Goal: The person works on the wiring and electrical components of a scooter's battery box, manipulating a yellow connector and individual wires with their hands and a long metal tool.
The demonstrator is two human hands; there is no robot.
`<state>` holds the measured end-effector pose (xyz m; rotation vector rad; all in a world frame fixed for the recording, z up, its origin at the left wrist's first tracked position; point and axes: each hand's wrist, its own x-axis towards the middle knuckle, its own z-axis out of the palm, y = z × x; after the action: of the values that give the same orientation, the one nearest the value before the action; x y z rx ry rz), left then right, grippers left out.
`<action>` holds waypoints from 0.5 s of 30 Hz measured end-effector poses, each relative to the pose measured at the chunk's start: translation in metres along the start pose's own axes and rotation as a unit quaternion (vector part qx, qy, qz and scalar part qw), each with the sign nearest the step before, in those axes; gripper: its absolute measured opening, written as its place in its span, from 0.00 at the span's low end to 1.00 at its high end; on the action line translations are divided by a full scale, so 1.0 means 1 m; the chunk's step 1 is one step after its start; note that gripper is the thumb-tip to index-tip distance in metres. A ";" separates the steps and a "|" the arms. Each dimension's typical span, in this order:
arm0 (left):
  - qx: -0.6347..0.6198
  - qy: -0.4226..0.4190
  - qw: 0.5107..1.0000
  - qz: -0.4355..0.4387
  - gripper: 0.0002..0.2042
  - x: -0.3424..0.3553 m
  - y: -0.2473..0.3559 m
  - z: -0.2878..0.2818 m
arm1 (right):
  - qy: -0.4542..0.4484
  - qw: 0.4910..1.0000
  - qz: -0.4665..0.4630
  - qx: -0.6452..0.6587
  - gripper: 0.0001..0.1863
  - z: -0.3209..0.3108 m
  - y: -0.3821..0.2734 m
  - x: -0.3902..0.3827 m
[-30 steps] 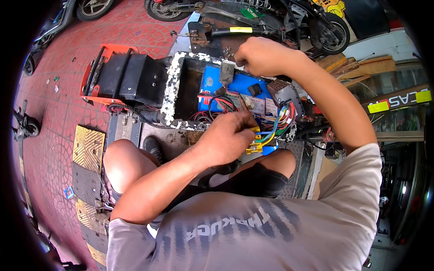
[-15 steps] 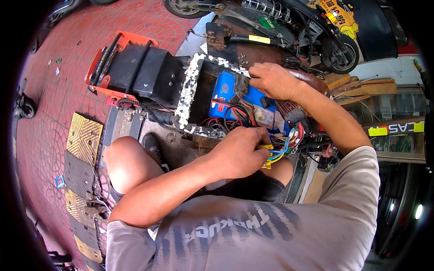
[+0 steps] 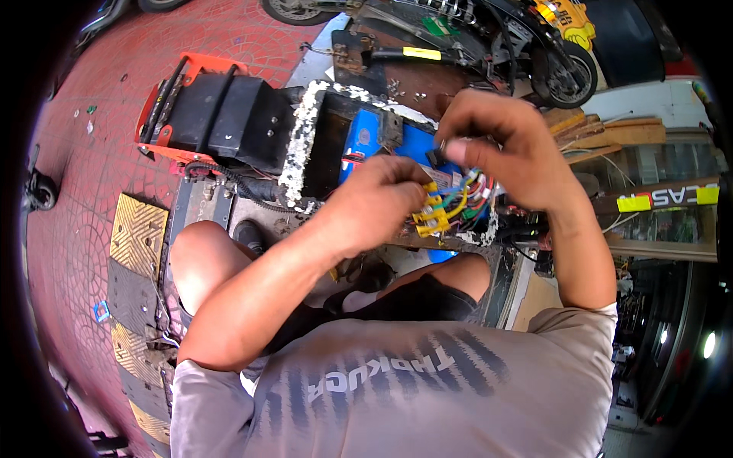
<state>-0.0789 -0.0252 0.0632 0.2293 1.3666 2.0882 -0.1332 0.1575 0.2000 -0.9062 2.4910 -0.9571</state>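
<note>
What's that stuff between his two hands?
A bundle of coloured wires with yellow connectors, seen in the head view, running from the left hand up to the right hand.

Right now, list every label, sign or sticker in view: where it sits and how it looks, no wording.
Yellow sticker: narrow strip on the dark frame at the top.
Yellow-green signs: two tags on the dark band, far right.
Yellow plate: on the scooter, top right.

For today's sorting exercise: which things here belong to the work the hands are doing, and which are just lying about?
In the work:
left hand
right hand
bundle of coloured wires with yellow connectors
blue battery pack in the open compartment

Lying about:
orange-framed black seat
yellow and black ramp
wooden planks
parked scooter
</note>
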 end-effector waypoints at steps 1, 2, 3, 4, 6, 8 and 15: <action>-0.085 0.013 0.996 -0.030 0.14 -0.004 0.008 0.004 | -0.026 0.997 -0.049 -0.046 0.06 0.003 -0.009 -0.009; -0.107 0.001 0.994 -0.037 0.13 -0.002 0.008 0.004 | -0.027 0.998 -0.043 -0.046 0.05 0.011 -0.010 -0.017; -0.130 -0.009 0.990 -0.045 0.13 0.000 0.008 0.002 | -0.030 0.997 -0.032 -0.063 0.05 0.017 -0.006 -0.023; -0.125 -0.009 0.991 -0.049 0.11 0.003 0.004 0.002 | -0.013 0.997 -0.018 -0.071 0.05 0.021 -0.001 -0.028; -0.117 -0.021 0.992 -0.051 0.10 0.004 0.003 0.005 | 0.009 0.997 0.006 -0.077 0.05 0.027 0.003 -0.037; -0.106 -0.020 0.993 -0.046 0.09 0.002 0.002 0.006 | 0.016 0.997 0.021 -0.068 0.05 0.034 0.002 -0.043; -0.105 0.011 0.993 -0.044 0.09 -0.008 0.006 0.006 | 0.104 0.992 0.058 -0.044 0.05 0.060 -0.004 -0.044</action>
<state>-0.0720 -0.0275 0.0725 0.0569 1.1383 2.1448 -0.0689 0.1557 0.1623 -0.7094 2.7464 -0.9534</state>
